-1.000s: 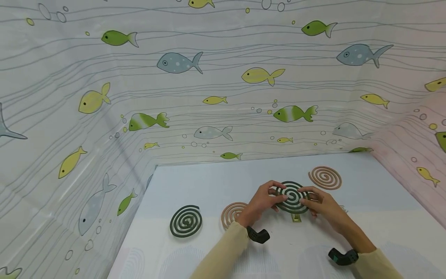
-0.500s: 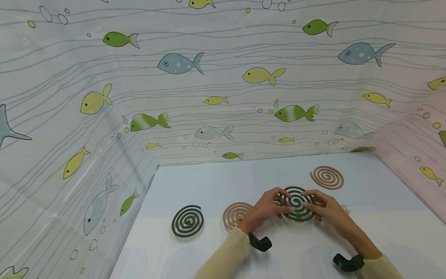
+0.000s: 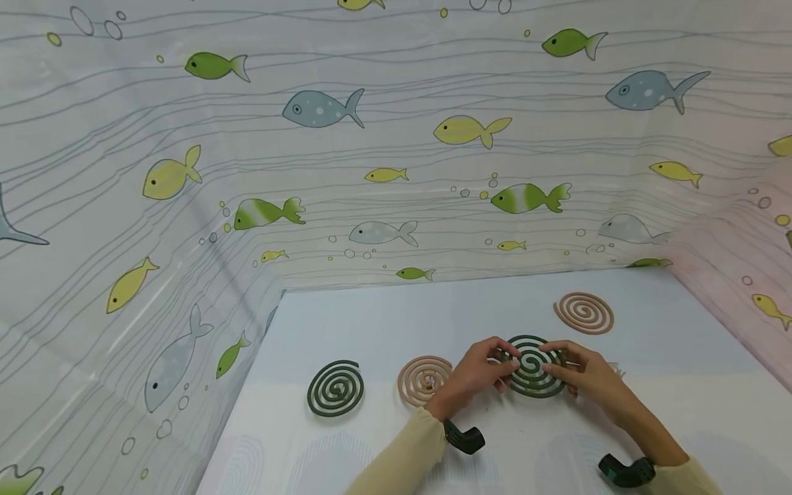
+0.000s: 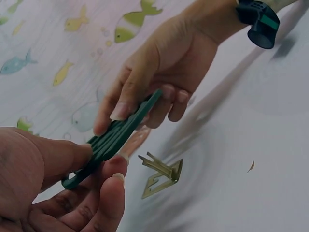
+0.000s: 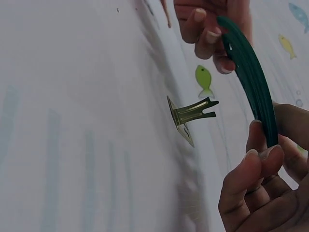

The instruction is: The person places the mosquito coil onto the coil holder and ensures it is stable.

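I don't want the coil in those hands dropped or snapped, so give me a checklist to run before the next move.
1. Grip: left hand and right hand both pinch the held coil: ok.
2. Stand placed: its base lies on the table, prong sticking up: ok.
3. Held coil fixed on the prong: they are apart: not ok.
4. Coil's middle lined up with the prong: cannot tell.
5. Coil unbroken: no break shows, but fingers cover parts: cannot tell.

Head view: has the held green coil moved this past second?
Yes: the held green coil moved down and slightly right in the picture, judged against the far brown coil.
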A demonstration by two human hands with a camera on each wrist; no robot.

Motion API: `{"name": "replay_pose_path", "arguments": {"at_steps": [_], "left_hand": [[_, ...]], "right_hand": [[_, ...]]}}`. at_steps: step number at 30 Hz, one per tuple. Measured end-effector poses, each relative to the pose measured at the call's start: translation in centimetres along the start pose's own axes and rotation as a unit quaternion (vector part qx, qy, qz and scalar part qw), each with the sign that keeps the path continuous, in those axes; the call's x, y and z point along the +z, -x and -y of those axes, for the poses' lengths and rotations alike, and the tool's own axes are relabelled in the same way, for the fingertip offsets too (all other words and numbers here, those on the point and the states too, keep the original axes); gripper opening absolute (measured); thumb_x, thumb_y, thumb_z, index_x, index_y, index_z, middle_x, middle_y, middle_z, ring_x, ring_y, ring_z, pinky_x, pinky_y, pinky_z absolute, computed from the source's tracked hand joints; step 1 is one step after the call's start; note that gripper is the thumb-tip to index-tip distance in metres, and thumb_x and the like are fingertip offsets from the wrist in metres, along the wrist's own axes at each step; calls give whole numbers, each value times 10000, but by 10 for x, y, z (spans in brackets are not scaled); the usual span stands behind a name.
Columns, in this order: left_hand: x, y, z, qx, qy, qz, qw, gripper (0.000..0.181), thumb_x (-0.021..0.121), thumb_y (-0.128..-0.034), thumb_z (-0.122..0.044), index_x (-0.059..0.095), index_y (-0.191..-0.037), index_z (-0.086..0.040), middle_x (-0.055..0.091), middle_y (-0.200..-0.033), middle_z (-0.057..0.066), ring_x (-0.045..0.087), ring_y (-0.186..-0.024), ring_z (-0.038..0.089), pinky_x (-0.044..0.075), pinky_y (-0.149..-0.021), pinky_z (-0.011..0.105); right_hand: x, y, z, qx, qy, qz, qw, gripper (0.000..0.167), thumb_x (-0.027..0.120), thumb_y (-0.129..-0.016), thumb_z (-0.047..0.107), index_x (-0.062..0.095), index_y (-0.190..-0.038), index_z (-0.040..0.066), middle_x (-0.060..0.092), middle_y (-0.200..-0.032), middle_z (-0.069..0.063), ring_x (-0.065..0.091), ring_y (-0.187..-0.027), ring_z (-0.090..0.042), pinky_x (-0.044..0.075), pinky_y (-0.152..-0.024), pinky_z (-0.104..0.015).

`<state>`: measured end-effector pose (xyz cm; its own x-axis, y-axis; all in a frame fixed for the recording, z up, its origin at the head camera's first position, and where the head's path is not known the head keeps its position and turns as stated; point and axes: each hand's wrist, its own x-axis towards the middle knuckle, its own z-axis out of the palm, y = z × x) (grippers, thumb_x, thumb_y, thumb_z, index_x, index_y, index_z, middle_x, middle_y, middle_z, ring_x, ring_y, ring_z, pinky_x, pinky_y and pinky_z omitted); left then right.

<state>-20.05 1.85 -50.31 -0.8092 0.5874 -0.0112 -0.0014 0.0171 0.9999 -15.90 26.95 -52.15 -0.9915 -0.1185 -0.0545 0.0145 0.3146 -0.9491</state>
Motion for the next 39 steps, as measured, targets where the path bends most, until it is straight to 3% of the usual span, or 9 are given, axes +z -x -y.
{"name": "replay_pose_path", "arguments": {"at_steps": [8,21,29,39], "left_hand": [[2,4,0,-70,-397,-1,9992,208,745,-953,-97,683,-1150,-80,663,-897,3,651,-623,174,596,-673,502],[8,11,3,-137,-414,79,9990,200,722,-966,-76,660,-1155,-58,655,-887,31,716,-713,247,597,-650,416],[11,10,9,-329,-666,-20,9972,168,734,-957,-76,675,-1112,-101,671,-744,60,664,-604,160,528,-560,271],[13,9,16,-421,-582,-51,9974,165,734,-951,-51,667,-1095,-97,657,-724,37,644,-591,133,534,-557,253]], "right_hand": [[-1,2,-1,189,-36,85,9998,512,766,-944,342,594,-1370,117,512,-921,-111,492,-574,-155,508,-526,-373],[0,6,-3,357,101,122,9992,511,767,-940,365,603,-1351,109,577,-975,-129,510,-569,-167,512,-530,-372],[0,7,-10,510,294,164,9981,495,768,-936,380,621,-1333,122,568,-922,-124,509,-567,-172,512,-535,-370],[1,6,-10,506,429,240,9975,475,769,-939,362,627,-1319,114,560,-890,-117,513,-560,-173,522,-536,-369]]}}
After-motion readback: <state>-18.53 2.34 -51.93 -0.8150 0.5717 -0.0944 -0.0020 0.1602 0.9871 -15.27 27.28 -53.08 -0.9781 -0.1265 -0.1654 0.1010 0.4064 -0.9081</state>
